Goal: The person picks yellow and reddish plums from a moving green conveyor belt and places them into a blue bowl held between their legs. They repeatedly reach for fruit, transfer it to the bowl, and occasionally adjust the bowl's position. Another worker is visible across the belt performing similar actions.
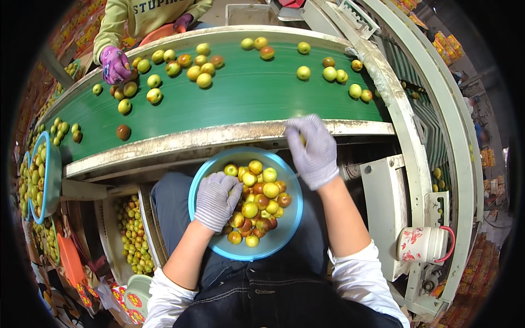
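Observation:
A blue plastic basin point(297, 213) rests on my lap, with many yellow-green and reddish-brown jujubes point(261, 201) in it. My left hand point(217, 199), in a striped knit glove, is over the basin's left side with its fingers curled down at the jujubes; whether it grips one is hidden. My right hand point(312, 151), in a similar glove, is above the near edge of the green conveyor belt point(229, 104), right of the basin. A bit of yellow-green fruit shows between its curled fingers. More jujubes lie scattered on the belt, mostly along its far side.
Across the belt, a co-worker's purple-gloved hand point(116, 65) touches fruit. Blue basins of jujubes point(39, 180) stand at the left. A crate of jujubes point(135, 233) is left of my legs. A metal machine frame point(410, 123) and a white floral mug point(416, 244) are at the right.

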A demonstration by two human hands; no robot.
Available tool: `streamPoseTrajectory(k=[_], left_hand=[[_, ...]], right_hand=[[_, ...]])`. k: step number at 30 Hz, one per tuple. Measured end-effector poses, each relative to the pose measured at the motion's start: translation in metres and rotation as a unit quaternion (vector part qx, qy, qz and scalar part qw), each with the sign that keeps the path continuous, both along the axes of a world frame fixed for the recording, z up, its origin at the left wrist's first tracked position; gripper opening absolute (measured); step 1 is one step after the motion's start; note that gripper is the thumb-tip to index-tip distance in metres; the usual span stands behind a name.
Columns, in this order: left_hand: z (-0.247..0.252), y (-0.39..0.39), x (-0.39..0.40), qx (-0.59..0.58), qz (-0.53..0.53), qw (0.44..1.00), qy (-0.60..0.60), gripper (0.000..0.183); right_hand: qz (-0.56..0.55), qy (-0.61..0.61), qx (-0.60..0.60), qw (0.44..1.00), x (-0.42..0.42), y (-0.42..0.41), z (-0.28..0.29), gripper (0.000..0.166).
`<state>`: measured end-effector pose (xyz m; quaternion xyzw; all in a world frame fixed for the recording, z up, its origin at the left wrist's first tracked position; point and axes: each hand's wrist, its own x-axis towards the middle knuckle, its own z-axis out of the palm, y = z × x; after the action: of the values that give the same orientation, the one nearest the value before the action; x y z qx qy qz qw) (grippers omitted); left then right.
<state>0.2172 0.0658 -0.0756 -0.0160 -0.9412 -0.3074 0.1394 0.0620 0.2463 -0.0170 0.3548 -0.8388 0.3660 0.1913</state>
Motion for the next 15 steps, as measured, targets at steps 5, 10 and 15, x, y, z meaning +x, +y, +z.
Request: streamPoseTrajectory(k=[5, 10, 15], left_hand=[[-0.020, -0.008, 0.002, 0.123, 0.039, 0.991, 0.030, 0.015], [-0.014, -0.013, 0.000, 0.413, 0.063, 0.903, -0.099, 0.025], [-0.017, -0.030, 0.000, 0.584, -0.041, 0.800, -0.131, 0.021]], right_hand=[[-0.056, -0.007, 0.140, 0.989, -0.068, -0.013, -0.010, 0.016], [0.019, -0.017, 0.117, 0.993, -0.112, -0.079, -0.022, 0.027], [-0.030, 0.001, 0.171, 0.985, -0.163, -0.179, -0.038, 0.036]])
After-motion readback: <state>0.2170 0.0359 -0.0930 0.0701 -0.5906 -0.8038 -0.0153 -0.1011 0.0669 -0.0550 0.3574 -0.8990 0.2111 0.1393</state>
